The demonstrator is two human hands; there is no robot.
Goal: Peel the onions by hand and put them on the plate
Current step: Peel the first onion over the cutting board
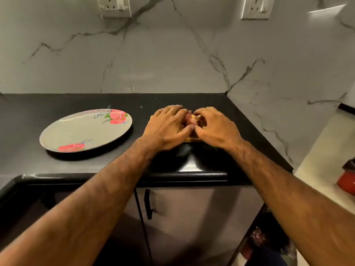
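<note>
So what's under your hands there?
A reddish onion, held by the left hand and right hand, over a wooden board on the black counter. The hands cover most of both, so more onions could be hiding.

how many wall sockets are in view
2: left socket high on the wall above the plate; right socket high on the wall further right. Others may lie off-frame.

Your plate (76,131) sits on the surface (57,104); right of the plate, your left hand (167,127) and right hand (215,129) meet on an onion (189,120) over the board (193,140).
</note>
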